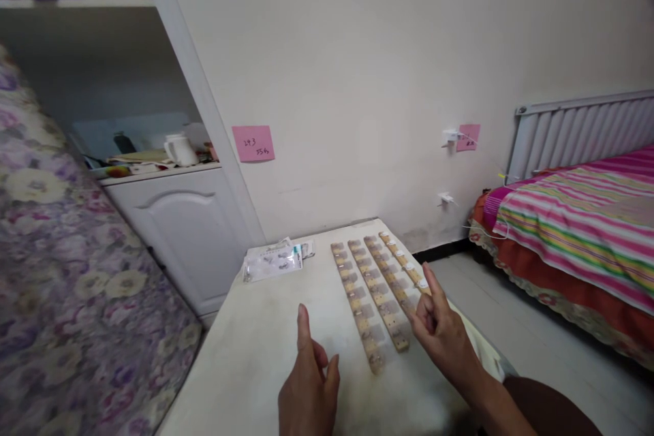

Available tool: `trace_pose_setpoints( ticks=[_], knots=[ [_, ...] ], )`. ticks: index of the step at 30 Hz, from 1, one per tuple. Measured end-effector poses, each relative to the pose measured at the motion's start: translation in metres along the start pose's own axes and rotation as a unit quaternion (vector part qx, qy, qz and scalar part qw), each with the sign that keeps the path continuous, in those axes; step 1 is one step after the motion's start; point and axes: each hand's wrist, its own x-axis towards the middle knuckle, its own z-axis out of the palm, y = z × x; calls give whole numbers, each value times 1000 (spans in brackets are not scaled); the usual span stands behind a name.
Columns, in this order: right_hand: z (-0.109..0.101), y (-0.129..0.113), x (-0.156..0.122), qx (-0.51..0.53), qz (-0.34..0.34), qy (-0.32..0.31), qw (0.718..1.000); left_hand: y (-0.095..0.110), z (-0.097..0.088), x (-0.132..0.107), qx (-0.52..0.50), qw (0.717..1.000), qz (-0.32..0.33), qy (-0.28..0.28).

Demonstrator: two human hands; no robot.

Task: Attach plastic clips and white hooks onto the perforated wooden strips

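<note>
On the white table [266,347] lie several long tan strips [375,289] side by side, each carrying small clear plastic pockets, some with white pieces near the far right strip. My right hand [442,330] hovers at the near right end of the strips, fingers loosely apart and one raised, holding nothing that I can see. My left hand [306,388] is low over the table's near middle, index finger pointing up and the other fingers curled, with nothing in it. A stack of clear plastic packets [273,260] lies at the table's far left.
A floral-covered mattress [66,272] leans at the left. A white cupboard [178,218] with a mug [180,148] on its shelf stands behind. Pink notes [253,143] stick to the wall. A striped bed [577,231] and radiator [582,129] are at the right.
</note>
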Motion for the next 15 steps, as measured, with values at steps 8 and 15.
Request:
trace_pose_setpoints(
  ticks=[8,15],
  knots=[
    [0,4,-2,-6,-1,4,1000,-2,3,0,-3,1000,-3,-8],
    [-1,7,-6,8,29,-21,999,-6,8,-1,-26,999,-15,-20]
  ],
)
